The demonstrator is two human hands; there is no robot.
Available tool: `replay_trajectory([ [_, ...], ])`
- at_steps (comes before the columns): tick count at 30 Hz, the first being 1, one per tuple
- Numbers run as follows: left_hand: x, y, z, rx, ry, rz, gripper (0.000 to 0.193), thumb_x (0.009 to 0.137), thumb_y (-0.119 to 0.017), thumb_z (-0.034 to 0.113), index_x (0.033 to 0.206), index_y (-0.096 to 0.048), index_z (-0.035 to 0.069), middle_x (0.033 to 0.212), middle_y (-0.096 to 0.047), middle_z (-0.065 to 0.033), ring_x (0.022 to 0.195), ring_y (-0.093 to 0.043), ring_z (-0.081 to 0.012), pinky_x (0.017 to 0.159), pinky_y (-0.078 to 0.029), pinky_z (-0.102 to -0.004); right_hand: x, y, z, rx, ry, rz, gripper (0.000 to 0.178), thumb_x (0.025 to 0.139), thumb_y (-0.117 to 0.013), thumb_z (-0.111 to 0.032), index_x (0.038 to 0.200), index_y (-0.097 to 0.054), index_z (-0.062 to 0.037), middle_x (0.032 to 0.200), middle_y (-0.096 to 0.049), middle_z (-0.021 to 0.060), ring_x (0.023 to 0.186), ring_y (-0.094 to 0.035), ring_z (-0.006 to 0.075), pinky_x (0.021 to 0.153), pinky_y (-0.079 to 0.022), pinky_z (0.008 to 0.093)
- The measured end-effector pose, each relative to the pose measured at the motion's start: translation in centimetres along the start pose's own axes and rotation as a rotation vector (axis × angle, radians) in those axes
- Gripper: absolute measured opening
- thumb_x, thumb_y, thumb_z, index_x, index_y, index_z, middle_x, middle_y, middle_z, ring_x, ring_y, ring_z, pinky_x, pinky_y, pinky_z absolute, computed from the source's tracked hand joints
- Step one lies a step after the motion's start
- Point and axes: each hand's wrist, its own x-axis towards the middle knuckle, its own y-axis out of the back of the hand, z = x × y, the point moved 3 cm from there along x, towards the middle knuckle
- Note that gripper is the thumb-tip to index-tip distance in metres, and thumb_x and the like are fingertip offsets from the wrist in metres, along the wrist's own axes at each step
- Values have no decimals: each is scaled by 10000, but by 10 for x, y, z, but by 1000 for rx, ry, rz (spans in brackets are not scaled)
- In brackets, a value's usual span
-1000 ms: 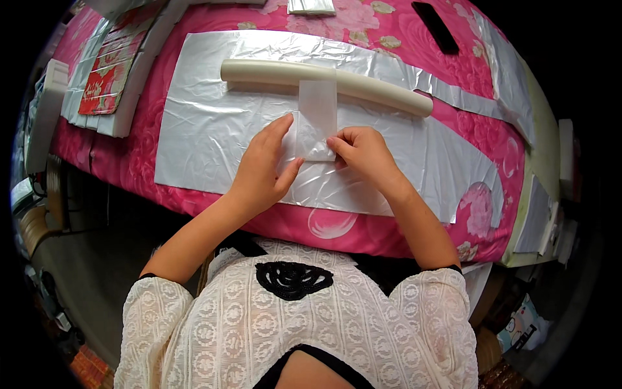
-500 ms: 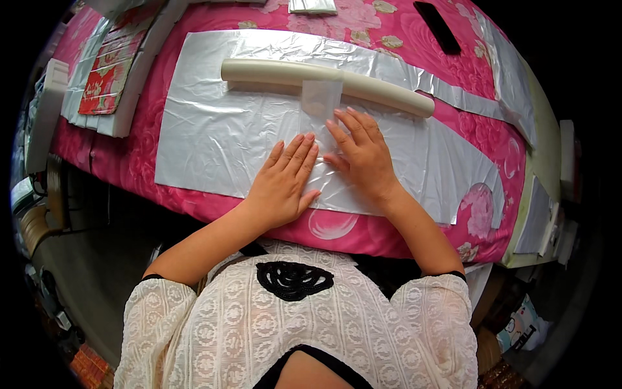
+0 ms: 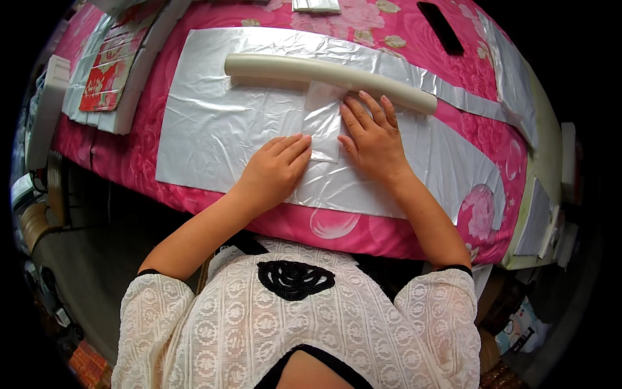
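Note:
A small, clear plastic piece (image 3: 324,123) lies on a silvery sheet (image 3: 207,142), its far end against a long cream-white tube (image 3: 278,65). My left hand (image 3: 277,167) rests on the sheet with fingers outstretched side by side, their tips at the plastic's near left edge. The left thumb is mostly hidden. Along the plastic's right edge lies my right hand (image 3: 372,133), fingers spread, fingertips just short of the tube. Neither hand grips anything that I can see.
A pink flowered cloth (image 3: 194,204) covers the table. At the far right lies a black phone (image 3: 440,29); a folded silvery packet (image 3: 316,5) sits at the far edge. White foam pieces and a red patterned packet (image 3: 103,81) are stacked at the left.
My right hand has moved right and slightly away from me, uncovering more of the clear plastic. My left hand has drawn back slightly left, its fingers now closer together.

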Motion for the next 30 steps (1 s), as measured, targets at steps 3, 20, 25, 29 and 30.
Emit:
replay_trajectory([
  [3,1,1,1,6,-9,13,241,768,-619,63,998,-615,-8,1115,-611,-121,1040,-586,-274,881,-470,-378,-2,3,-4,140,155,11,425,756,-583,-102,1175,-562,-36,1265,-537,91,1205,-476,250,1051,-324,395],
  [20,-17,24,20,-203,-443,1,196,718,-660,178,827,-595,28,1037,-626,-91,1002,-598,-224,853,-500,-354,-27,21,-46,456,140,67,258,676,-632,-68,933,-655,-66,919,-648,42,832,-616,204,746,-498,344],
  [25,-43,15,20,-230,-254,-273,632,687,-701,384,1185,-517,41,1226,-544,-95,1127,-530,-231,1028,-361,-413,-51,24,-70,450,104,63,232,707,-591,-118,926,-652,-72,970,-633,35,891,-600,200,763,-493,323],
  [29,-47,10,17,-175,-202,-154,540,689,-705,293,1149,-549,58,1153,-584,-74,1084,-558,-204,1019,-371,-410,-52,21,-67,557,12,72,256,686,-647,-86,942,-661,-92,952,-638,30,868,-602,209,739,-501,326],
  [30,-44,12,17,-213,-154,-150,522,689,-703,259,1147,-552,61,1129,-594,-73,1057,-568,-205,997,-388,-404,-52,21,-65,608,-37,72,263,680,-663,-76,942,-663,-95,947,-640,29,861,-602,210,732,-503,325],
])
